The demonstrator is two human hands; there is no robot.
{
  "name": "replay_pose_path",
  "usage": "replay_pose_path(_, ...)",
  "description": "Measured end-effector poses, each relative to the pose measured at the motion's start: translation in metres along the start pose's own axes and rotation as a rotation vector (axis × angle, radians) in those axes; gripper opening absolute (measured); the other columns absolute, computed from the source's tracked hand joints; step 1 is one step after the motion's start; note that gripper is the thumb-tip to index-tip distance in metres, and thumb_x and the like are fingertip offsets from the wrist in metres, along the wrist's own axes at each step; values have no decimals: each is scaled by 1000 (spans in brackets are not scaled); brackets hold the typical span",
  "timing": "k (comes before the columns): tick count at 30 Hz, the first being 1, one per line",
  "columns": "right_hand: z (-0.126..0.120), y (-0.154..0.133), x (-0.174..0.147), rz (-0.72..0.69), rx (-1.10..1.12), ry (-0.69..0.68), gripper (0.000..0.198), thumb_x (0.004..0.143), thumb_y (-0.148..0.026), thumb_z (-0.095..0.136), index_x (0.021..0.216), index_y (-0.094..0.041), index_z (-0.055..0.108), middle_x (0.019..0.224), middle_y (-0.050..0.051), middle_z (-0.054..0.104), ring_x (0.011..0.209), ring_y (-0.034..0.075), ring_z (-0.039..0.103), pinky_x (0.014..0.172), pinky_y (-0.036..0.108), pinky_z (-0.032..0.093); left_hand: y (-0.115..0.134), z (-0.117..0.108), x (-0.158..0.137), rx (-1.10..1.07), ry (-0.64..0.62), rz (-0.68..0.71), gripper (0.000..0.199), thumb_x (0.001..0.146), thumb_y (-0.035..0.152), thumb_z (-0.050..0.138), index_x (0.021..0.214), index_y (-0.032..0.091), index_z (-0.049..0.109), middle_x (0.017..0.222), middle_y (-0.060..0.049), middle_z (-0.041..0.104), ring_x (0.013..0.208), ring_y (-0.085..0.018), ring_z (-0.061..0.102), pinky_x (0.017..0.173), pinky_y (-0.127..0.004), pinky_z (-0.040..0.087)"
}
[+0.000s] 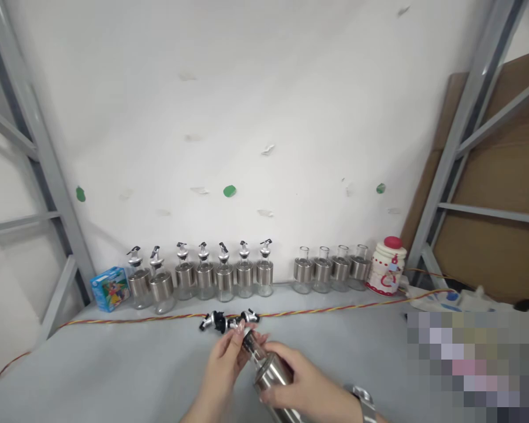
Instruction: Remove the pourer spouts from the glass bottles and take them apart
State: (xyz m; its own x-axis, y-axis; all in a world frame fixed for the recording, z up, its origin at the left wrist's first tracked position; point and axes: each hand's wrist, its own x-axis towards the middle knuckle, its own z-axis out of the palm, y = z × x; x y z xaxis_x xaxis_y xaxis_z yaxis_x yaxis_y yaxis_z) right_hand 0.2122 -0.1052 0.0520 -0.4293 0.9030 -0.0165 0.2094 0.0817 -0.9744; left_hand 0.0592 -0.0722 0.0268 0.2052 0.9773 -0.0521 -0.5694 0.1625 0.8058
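My right hand (306,379) is wrapped around a glass oil bottle (274,371) with a steel sleeve, tilted with its neck toward the upper left. At the mouth of that neck, the fingers of my left hand (224,358) are closed on a pour spout (247,333). Its lower end meets the neck; how deep it sits I cannot tell. Just beyond my left fingers, loose pour spouts (210,321) with black flaps lie on the grey table (158,358), partly hidden by the hand.
Several bottles with spouts (224,282) stand along the wall at left and centre. Several spoutless bottles (302,273) stand farther right, beside a white and red jar (385,267). A blue box (110,289) sits at far left. A twisted red-yellow wire (317,312) crosses the table.
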Motion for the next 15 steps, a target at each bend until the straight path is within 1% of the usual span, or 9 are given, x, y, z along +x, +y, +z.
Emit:
replay_pose_path(2,5,-2,-2,-41,-282,70,46,62,-18,57,107,-22,49,88,0,58,75,15,54,65,24,41,0,0,0,55,24,51,37,59,43,69,80,13,66,77,-8,70,85,-26,63,86,-39,43)
replay_pose_path(6,17,-6,3,-117,-1013,289,51,61,-15,54,110,-25,48,91,6,57,79,24,55,65,32,42,2,-5,0,222,133,169,40,63,46,64,85,13,65,86,-10,69,91,-27,60,89,-40,40)
replay_pose_path(8,22,-7,8,-165,-1289,341,50,63,-15,54,112,-23,47,89,8,58,79,26,55,65,35,42,3,-9,2,319,183,205,42,64,48,62,87,13,64,88,-11,68,94,-27,59,89,-39,38)
replay_pose_path(9,24,-7,10,-195,-1388,356,49,64,-14,54,112,-22,47,87,8,58,78,26,55,64,36,42,4,-11,3,364,205,212,43,64,49,61,88,13,64,90,-10,68,96,-27,58,89,-38,38)
replay_pose_path(11,27,-8,13,-251,-1514,385,43,67,-13,53,110,-21,48,83,8,59,75,25,55,62,35,41,5,-14,5,439,239,218,44,65,50,59,89,14,63,93,-9,67,98,-26,56,89,-36,38)
replay_pose_path(13,27,-10,15,-277,-1550,405,41,69,-12,53,109,-22,49,81,8,59,74,24,55,61,34,40,7,-15,6,498,256,224,44,66,51,58,88,14,64,94,-8,67,98,-26,56,87,-33,39)
replay_pose_path(15,25,-12,16,-259,-1503,394,43,67,-11,55,107,-23,49,84,8,58,76,24,54,63,34,39,8,-13,5,553,262,234,43,67,51,56,87,13,64,92,-8,67,96,-25,56,86,-32,39)
